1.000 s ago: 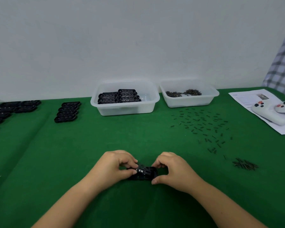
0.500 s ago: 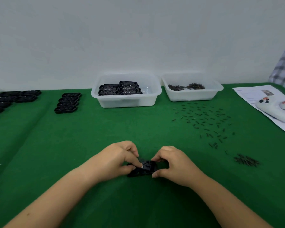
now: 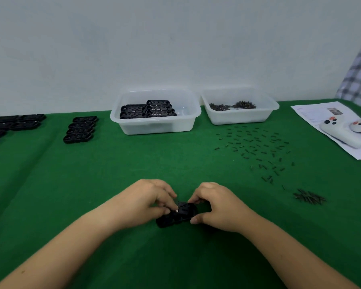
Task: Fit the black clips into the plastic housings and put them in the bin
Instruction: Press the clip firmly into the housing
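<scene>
A black plastic housing point(image 3: 178, 214) lies on the green cloth near the front, held between both hands. My left hand point(image 3: 146, 202) grips its left end, fingertips pinching at the top face. My right hand point(image 3: 218, 207) holds the right end between curled fingers and thumb. Whether a clip is under my fingertips is hidden. Small black clips point(image 3: 256, 149) lie scattered at the right, with a tight pile point(image 3: 308, 197) nearer me. A white bin point(image 3: 155, 126) at the back holds several stacked housings point(image 3: 149, 109).
A second white bin point(image 3: 241, 116) holds dark small parts. A row of black housings point(image 3: 79, 130) and more housings point(image 3: 10, 125) lie at the left. Two white game controllers point(image 3: 346, 132) sit on a paper sheet point(image 3: 313, 113) at the right edge.
The housing has tilted and shifted slightly left in my hands, my left fingers working over its top. The camera view has tipped upward a little.
</scene>
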